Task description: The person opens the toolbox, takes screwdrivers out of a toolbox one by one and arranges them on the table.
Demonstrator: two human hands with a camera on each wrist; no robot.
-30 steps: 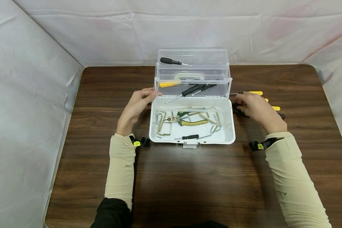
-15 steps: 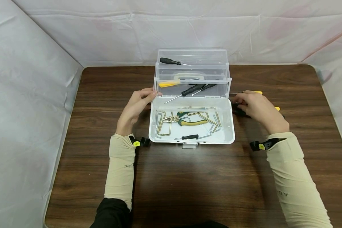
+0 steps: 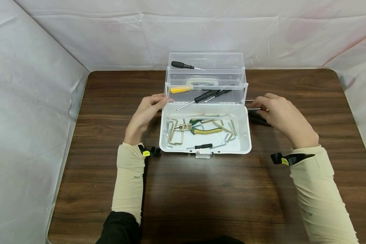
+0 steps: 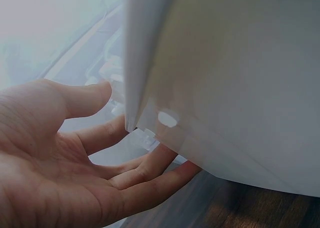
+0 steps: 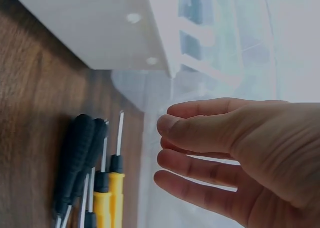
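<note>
My left hand touches the back left corner of a toolbox whose lid stands up. In the left wrist view its thumb is by the hinge, and its loosely extended fingers reach along the box's end wall. My right hand hovers at the box's right side, thumb and forefinger tips together with nothing between them in the right wrist view. Below it lie screwdrivers with black handles and yellow handles, side by side on the table. From the head view the hand hides most of them.
Inside the white tray are pliers, several hex keys and a small black screwdriver. The clear lid bears more screwdrivers, one yellow-handled. White sheeting walls the wooden table at back and sides.
My right hand has shifted to the right and slightly back, away from the box, and now covers the yellow handles. The left hand and the toolbox stay put.
</note>
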